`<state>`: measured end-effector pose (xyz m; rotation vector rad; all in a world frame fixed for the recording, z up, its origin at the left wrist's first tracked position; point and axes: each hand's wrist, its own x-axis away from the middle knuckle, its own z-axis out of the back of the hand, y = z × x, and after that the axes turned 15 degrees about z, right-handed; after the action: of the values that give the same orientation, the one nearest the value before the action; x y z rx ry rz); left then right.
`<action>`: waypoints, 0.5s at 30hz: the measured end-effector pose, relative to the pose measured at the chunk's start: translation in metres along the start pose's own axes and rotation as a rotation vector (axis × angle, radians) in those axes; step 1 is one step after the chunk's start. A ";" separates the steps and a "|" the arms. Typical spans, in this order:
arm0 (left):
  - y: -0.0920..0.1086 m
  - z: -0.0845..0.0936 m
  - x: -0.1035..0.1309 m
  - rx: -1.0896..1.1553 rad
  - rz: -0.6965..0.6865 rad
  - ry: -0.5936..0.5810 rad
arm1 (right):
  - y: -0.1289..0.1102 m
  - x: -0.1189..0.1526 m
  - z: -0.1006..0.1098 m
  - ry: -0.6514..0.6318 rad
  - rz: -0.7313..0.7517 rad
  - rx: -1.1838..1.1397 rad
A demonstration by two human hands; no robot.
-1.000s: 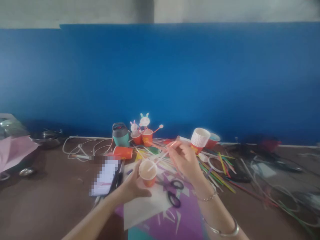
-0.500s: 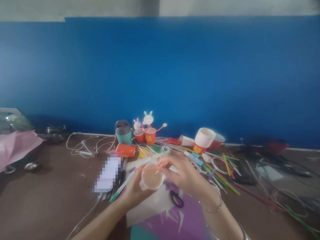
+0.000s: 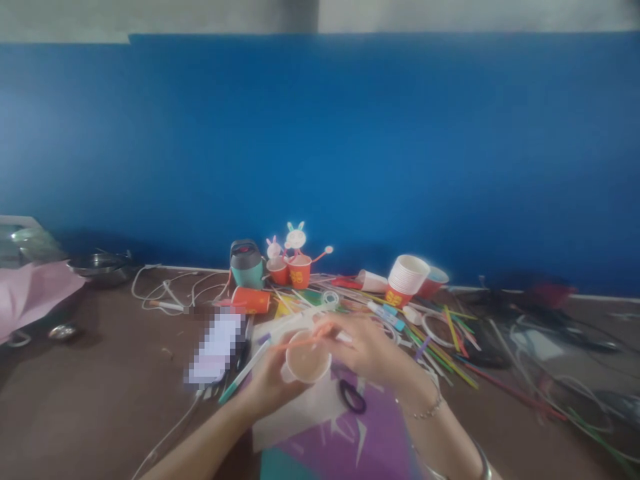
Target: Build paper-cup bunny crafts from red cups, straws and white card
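My left hand (image 3: pixel 270 383) is wrapped round a white-lined paper cup (image 3: pixel 310 363), its open mouth tilted up towards me. Across the cup's rim lies a thin orange pipe cleaner (image 3: pixel 296 344). The fingers of my right hand (image 3: pixel 367 350) pinch its right end at the cup's far edge; the fingertips are partly blurred. Beneath both hands are a white sheet (image 3: pixel 280 427) and a purple sheet (image 3: pixel 385 440). A black ring-shaped band (image 3: pixel 353 397) lies just below my right hand.
Behind stand red cups with rabbit figures (image 3: pixel 299 272), a teal flask (image 3: pixel 247 270), and a stack of paper cups (image 3: pixel 407 273). A red cup (image 3: pixel 251 301) lies on its side. Coloured pipe cleaners (image 3: pixel 455 363) spread right. A phone (image 3: pixel 217 350), a marker (image 3: pixel 244 372) and cables (image 3: pixel 167 290) sit left.
The cup has shifted very slightly right and down in my left hand. My right hand still pinches the orange pipe cleaner, whose left end now slants a little lower.
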<state>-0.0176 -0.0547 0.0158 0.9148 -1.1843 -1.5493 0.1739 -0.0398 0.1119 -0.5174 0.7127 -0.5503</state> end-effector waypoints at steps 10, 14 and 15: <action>-0.012 -0.005 -0.004 0.009 0.047 0.059 | 0.007 -0.001 0.007 0.053 -0.006 -0.007; -0.004 -0.008 -0.008 -0.038 0.047 0.059 | 0.003 -0.001 0.013 0.073 -0.019 0.018; -0.002 -0.009 -0.010 -0.042 0.051 0.062 | 0.002 0.000 0.014 0.076 -0.021 0.027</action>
<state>-0.0068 -0.0471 0.0115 0.8917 -1.1187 -1.4895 0.1848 -0.0344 0.1200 -0.4811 0.7714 -0.6006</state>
